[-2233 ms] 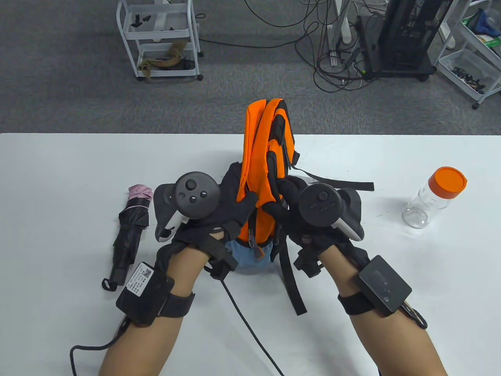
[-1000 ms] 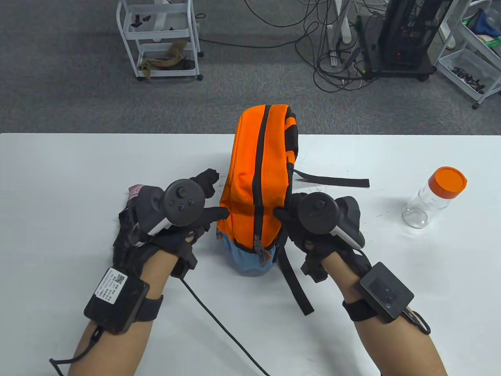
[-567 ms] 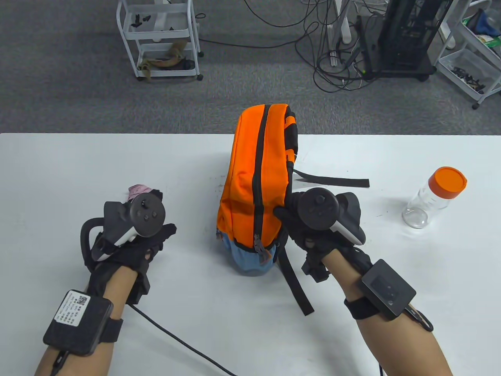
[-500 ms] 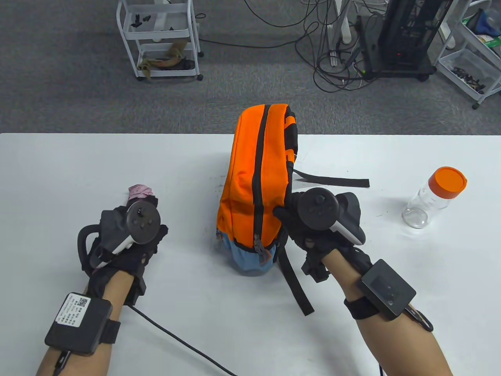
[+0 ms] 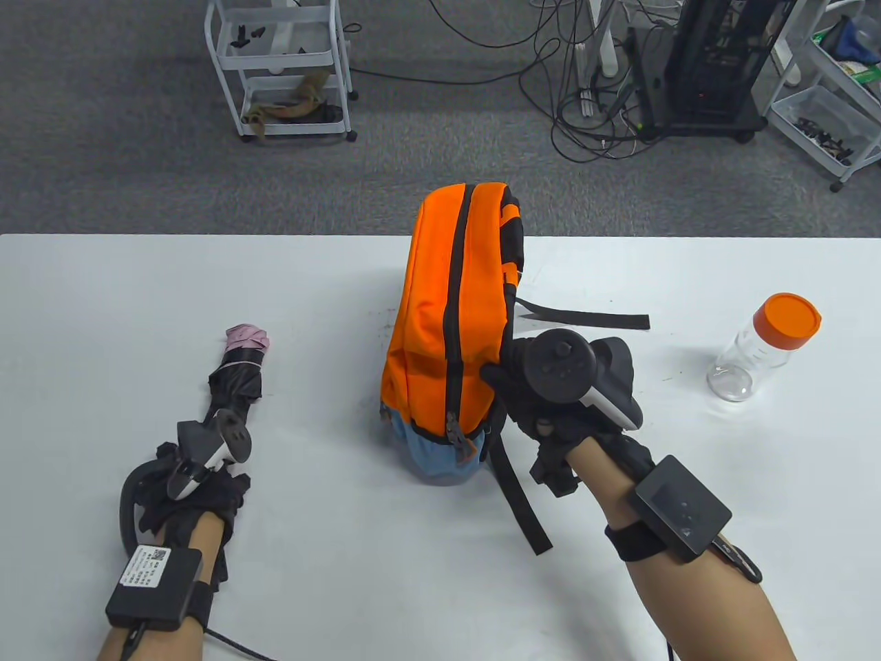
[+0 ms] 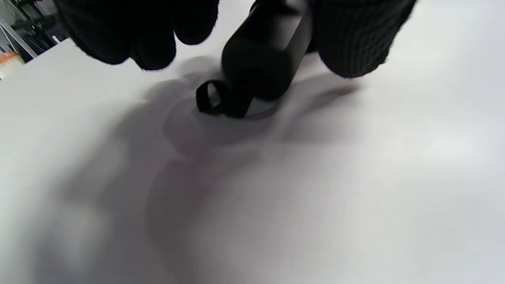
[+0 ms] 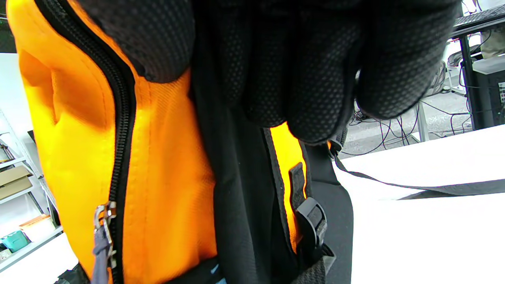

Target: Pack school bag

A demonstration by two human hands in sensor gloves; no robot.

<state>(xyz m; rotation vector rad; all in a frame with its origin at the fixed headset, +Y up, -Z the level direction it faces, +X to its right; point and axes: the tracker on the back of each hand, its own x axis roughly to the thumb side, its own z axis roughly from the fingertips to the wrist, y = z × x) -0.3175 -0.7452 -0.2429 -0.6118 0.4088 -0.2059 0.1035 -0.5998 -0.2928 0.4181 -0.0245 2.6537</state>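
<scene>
The orange school bag point(image 5: 440, 323) stands upright mid-table with its black zipper point(image 5: 454, 303) closed. My right hand point(image 5: 501, 375) grips its right side, thumb on the orange panel and fingers on the black back, as the right wrist view point(image 7: 236, 83) shows on the bag point(image 7: 158, 165). A folded black umbrella point(image 5: 234, 385) with a pink tip lies on the table to the left. My left hand point(image 5: 196, 475) is over its near end. In the left wrist view my fingers point(image 6: 134, 39) and thumb close round the umbrella handle point(image 6: 264, 55), with its wrist loop point(image 6: 213, 98) on the table.
A clear jar with an orange lid point(image 5: 764, 344) lies at the right of the white table point(image 5: 138, 296). Two black bag straps trail on the table, one to the right point(image 5: 585, 320) and one toward me point(image 5: 519, 496). Carts and cables stand on the floor beyond.
My left hand let go of the bag, swung left and back along the umbrella, and came down on its handle end. My right hand and the bag have stayed still.
</scene>
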